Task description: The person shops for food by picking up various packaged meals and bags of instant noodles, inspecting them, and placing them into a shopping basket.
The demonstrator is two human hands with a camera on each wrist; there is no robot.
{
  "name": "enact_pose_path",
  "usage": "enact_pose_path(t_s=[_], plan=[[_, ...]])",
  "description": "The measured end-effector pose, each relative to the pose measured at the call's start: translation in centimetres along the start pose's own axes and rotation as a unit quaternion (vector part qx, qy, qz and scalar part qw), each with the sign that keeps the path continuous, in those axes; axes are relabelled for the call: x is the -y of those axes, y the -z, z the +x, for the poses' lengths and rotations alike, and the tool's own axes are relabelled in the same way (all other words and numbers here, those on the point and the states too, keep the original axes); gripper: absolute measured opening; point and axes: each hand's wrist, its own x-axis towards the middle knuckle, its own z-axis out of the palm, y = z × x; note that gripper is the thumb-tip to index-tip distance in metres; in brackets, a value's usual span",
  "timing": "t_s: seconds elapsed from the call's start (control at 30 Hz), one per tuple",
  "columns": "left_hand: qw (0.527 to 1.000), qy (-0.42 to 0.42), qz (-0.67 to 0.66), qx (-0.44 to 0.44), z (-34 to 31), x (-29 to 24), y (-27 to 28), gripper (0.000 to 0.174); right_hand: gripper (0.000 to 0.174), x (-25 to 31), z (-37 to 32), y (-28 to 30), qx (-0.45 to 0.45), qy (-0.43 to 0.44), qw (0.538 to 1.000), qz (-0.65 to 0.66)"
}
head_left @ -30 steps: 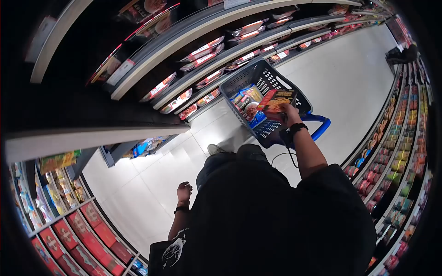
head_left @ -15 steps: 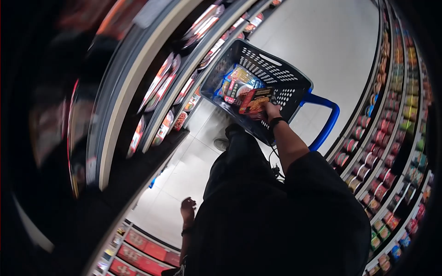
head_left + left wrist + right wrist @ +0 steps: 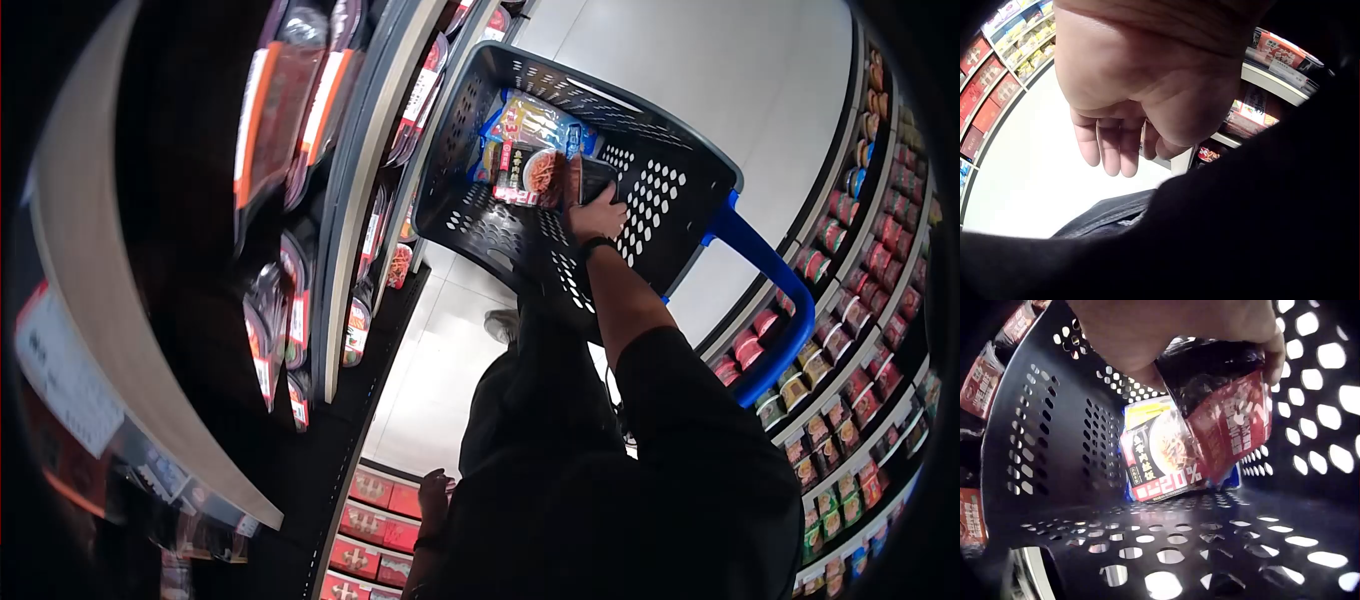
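Observation:
My right hand (image 3: 600, 215) reaches down into a dark perforated shopping basket (image 3: 675, 255) with a blue handle (image 3: 790, 285). It grips a red and black food package (image 3: 1238, 422), thumb and fingers on opposite sides in the right wrist view. The package is tilted and overlaps a food box (image 3: 1169, 450) with a picture of a bowl, lying on the basket's bottom. Beside that box is a blue and yellow packet (image 3: 535, 122). My left hand (image 3: 1147, 81) hangs at my side, its fingers loosely bent and holding nothing.
Shelves of packaged meals (image 3: 315, 110) stand close on the left, with a pale shelf edge (image 3: 130, 300) near me. Rows of tubs and cups (image 3: 840, 310) line the right. Red boxes (image 3: 375, 525) fill a rack behind, and pale floor (image 3: 650, 40) runs ahead.
My right hand has lowered the red and black package deeper into the basket, over the food box. My view has turned and come closer to the basket. The left hand still hangs.

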Motion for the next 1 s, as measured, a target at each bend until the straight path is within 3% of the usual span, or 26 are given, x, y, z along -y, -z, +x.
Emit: enact_pose_path(t_s=[0.03, 0.1, 0.13, 0.17, 0.23, 0.27, 0.4, 0.47, 0.5, 0.57, 0.6, 0.63, 0.67, 0.73, 0.77, 0.8, 0.83, 0.87, 0.9, 1.0], plan=[[1.0, 0.005, 0.005, -0.001, 0.0, -1.2, 0.1, 0.034, 0.097, 0.2, 0.4, -0.4, 0.007, -0.003, 1.0, -0.002], [0.975, 0.173, -0.133, -0.051, 0.2, -3.6, 0.2, 0.033, 0.096, 0.9, 1.1, -1.4, -0.013, -0.008, 0.999, -0.035], [1.0, 0.001, 0.012, 0.002, 0.6, -1.7, 0.9, 0.032, 0.092, 1.2, 1.1, -1.4, -0.008, 0.007, 1.0, -0.015], [1.0, 0.004, 0.016, -0.002, 0.2, -1.8, 1.3, 0.032, 0.092, 1.1, 1.4, -2.2, -0.002, 0.006, 1.0, -0.013], [0.994, 0.013, 0.104, 0.018, 0.5, -2.1, 2.0, 0.031, 0.083, 0.9, 3.1, -3.7, 0.1, 0.023, 0.995, -0.015], [0.984, -0.055, 0.165, 0.038, 0.8, 0.3, 3.1, 0.031, 0.071, 0.0, 4.7, -5.4, 0.197, 0.026, 0.98, -0.017], [0.986, -0.081, 0.142, 0.014, 0.8, -2.5, 4.4, 0.032, 0.051, -2.6, 4.8, -8.8, 0.251, 0.052, 0.965, -0.064], [0.98, -0.143, 0.137, -0.003, 2.1, -3.0, 4.7, 0.034, 0.041, -3.5, 3.3, -9.1, 0.289, 0.249, 0.919, -0.1], [0.976, -0.174, 0.133, -0.012, 2.7, -3.2, 4.9, 0.035, 0.041, -3.9, 2.9, -9.4, 0.284, 0.249, 0.921, -0.096], [0.991, -0.126, 0.051, -0.011, 3.7, -5.5, 5.2, 0.037, 0.036, -4.8, 2.4, -12.3, 0.321, 0.356, 0.865, -0.144], [0.997, -0.055, 0.054, -0.015, 4.1, -7.7, 5.2, 0.037, 0.036, -5.4, 2.2, -14.3, 0.311, 0.363, 0.867, -0.142], [0.998, 0.016, 0.053, -0.023, 4.7, -9.5, 5.1, 0.036, 0.033, -5.7, 1.7, -16.0, 0.269, 0.324, 0.9, -0.113], [0.994, 0.003, 0.104, -0.024, 5.5, -11.2, 5.0, 0.035, 0.032, -6.0, 1.2, -17.4, 0.229, 0.291, 0.925, -0.081], [0.983, -0.036, 0.174, -0.04, 6.4, -14.1, 5.2, 0.034, 0.031, -6.1, 0.2, -13.5, 0.158, 0.54, 0.819, -0.116], [0.977, -0.064, 0.195, -0.05, 6.8, -15.6, 5.4, 0.033, 0.034, -5.3, -0.1, -11.6, 0.148, 0.602, 0.774, -0.128], [0.968, -0.131, 0.199, -0.08, 7.5, -16.4, 5.6, 0.032, 0.037, -4.6, -1.5, -9.4, 0.185, 0.538, 0.819, -0.081], [0.964, -0.167, 0.186, -0.093, 7.7, -18.0, 6.0, 0.031, 0.042, -4.4, -0.6, -10.8, 0.213, 0.524, 0.824, -0.021], [0.943, -0.256, 0.161, -0.138, 8.9, -18.4, 6.4, 0.03, 0.035, -3.5, -2.3, -9.1, 0.242, 0.422, 0.869, 0.085], [0.949, -0.244, 0.137, -0.147, 8.3, -21.0, 6.8, 0.03, 0.028, -3.4, -4.1, -6.6, 0.274, 0.301, 0.895, 0.181], [0.957, -0.266, 0.019, -0.111, 6.9, -24.2, 8.1, 0.03, 0.031, -2.6, -9.5, 2.1, 0.41, 0.236, 0.861, 0.189]])
